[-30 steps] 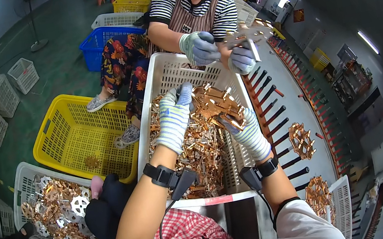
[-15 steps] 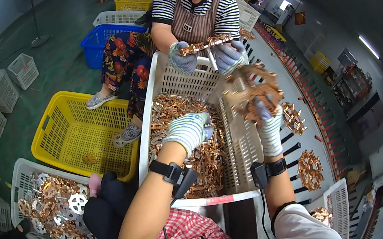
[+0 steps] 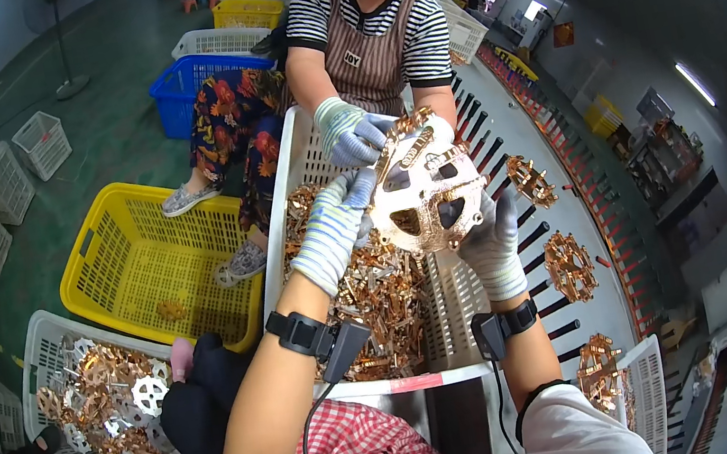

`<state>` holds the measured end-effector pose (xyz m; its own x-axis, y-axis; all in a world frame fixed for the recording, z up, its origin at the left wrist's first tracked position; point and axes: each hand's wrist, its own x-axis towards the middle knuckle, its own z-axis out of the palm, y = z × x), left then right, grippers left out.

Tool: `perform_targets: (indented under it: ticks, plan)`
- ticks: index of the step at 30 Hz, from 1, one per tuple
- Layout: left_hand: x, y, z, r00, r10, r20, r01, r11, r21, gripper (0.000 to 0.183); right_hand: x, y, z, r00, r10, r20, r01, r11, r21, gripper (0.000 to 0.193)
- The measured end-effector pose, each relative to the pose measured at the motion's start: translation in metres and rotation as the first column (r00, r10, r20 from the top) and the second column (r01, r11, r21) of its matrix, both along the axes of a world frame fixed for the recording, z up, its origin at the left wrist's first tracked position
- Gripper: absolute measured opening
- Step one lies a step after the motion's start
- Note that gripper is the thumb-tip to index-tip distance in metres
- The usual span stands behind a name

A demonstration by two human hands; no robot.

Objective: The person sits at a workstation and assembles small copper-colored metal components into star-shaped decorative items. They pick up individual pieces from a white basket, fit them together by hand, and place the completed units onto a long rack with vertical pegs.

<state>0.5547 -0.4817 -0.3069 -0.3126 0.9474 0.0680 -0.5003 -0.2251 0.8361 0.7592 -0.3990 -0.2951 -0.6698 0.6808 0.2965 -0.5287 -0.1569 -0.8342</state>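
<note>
My left hand (image 3: 337, 229), in a striped glove, closes its fingers at the left edge of a round, copper-coloured openwork metal part (image 3: 416, 223). Gripping that part's right edge is my right hand (image 3: 494, 246), gloved too; some of its fingers are hidden behind. The part is raised above a white crate (image 3: 454, 308) of small copper-coloured metal pieces (image 3: 386, 305). Across the crate a co-worker's gloved hand (image 3: 353, 133) is near my left fingers. A second copper-coloured part (image 3: 412, 123) shows by the co-worker's hands, partly hidden behind mine.
On the right runs a pale conveyor (image 3: 530, 247) with dark pegs along it and several copper-coloured parts (image 3: 569, 265). At left are a yellow basket (image 3: 86, 264) and a white basket (image 3: 35, 378) of copper and silver parts. A blue basket (image 3: 169, 101) stands behind.
The round part has come left from my right hand to between both hands. My left hand has risen from the crate to meet it. Parts on the conveyor have shifted away from me.
</note>
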Motion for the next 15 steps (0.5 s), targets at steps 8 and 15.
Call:
perform_targets:
  ticks: [8, 15]
  plan:
    - [0.009, 0.029, -0.033, 0.707, 0.410, -0.577, -0.285, 0.911, 0.297, 0.037, -0.014, -0.002, -0.002, 0.924, -0.348, 0.159, 0.296, 0.913, 0.279, 0.043]
    - [0.016, 0.030, -0.029, 0.981, 0.113, -0.157, -0.058, 0.947, 0.317, 0.033, -0.010, 0.001, -0.008, 0.986, -0.169, 0.003, 0.166, 0.969, 0.183, 0.061]
